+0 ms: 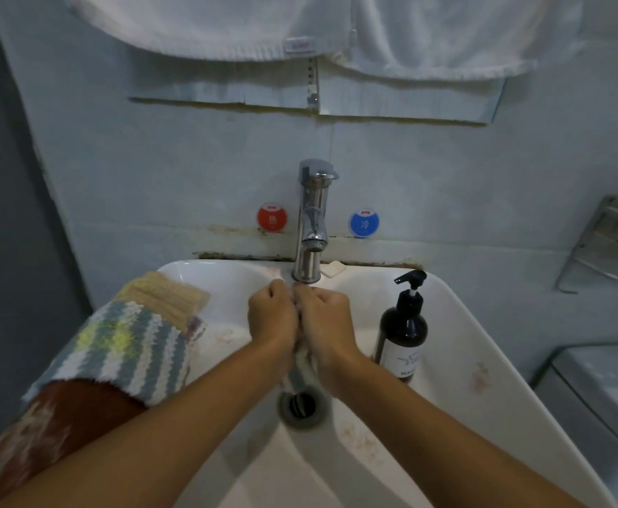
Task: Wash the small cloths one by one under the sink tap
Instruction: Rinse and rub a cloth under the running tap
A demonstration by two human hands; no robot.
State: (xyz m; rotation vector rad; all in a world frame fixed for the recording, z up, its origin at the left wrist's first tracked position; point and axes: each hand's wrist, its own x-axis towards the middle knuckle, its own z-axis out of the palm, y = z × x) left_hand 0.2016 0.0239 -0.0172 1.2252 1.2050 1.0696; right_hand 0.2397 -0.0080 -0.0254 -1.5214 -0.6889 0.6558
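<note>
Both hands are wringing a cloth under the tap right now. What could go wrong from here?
1. The waiting cloths are draped over the sink's left rim; the left hand's forearm passes close and could knock them off.
2. The cloth hangs just above the open drain; its end might sag in.
3. The pump bottle stands beside the right hand; a bump could tip it.

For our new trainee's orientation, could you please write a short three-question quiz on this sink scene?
1. True or false: both hands grip one cloth beneath the tap.
2. Which side of the sink holds the dark pump bottle: A left, B right?
3. What lies draped over the sink's left rim?

Key: 1 true; the left hand and right hand grip it. 2 B. 3 a pile of waiting cloths.
</note>
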